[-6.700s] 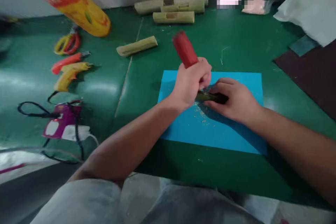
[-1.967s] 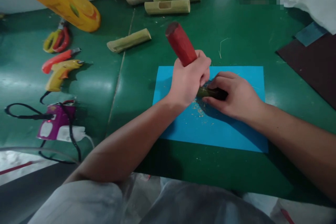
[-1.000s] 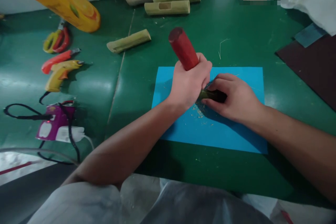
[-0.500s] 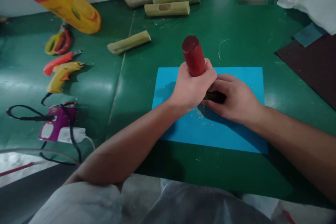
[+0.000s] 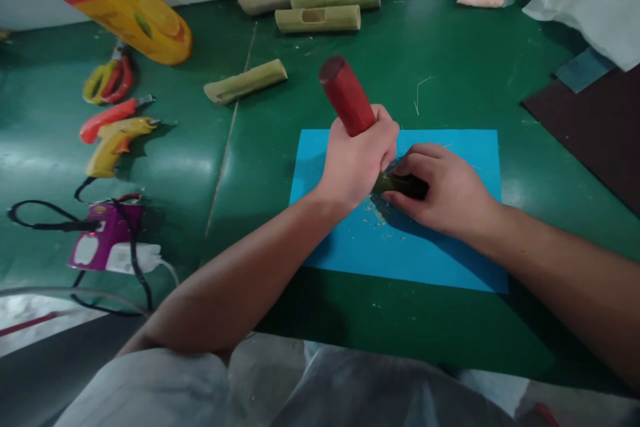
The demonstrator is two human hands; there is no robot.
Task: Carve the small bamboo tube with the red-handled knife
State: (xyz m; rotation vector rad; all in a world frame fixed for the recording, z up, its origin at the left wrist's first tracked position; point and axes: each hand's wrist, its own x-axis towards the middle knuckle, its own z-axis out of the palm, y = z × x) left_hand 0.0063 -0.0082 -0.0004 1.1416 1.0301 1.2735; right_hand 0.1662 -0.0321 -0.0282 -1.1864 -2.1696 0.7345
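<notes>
My left hand (image 5: 357, 153) is wrapped round the thick red handle (image 5: 350, 95) of a tool, which leans up and to the left. The tool's working end is hidden below the fist. My right hand (image 5: 447, 187) grips a short, dark green bamboo piece (image 5: 403, 185), thumb on the near side and fingers over the far side. The bamboo piece lies on a blue sheet (image 5: 465, 253). Pale shavings (image 5: 377, 213) are scattered on the sheet just in front of it. My left fist is right beside the left end of the bamboo.
Several cut bamboo tubes (image 5: 320, 19) lie at the back, and a single one (image 5: 246, 82) is nearer. On the left are an orange drink bottle (image 5: 150, 23), scissors (image 5: 110, 80), a red-handled tool (image 5: 107, 121), a yellow glue gun (image 5: 117, 143) and a purple power adapter (image 5: 107, 233) with cables.
The red handle has tipped further left, and my left hand has shifted slightly left, away from my right hand. More of the bamboo piece shows. My right hand has stayed nearly in place.
</notes>
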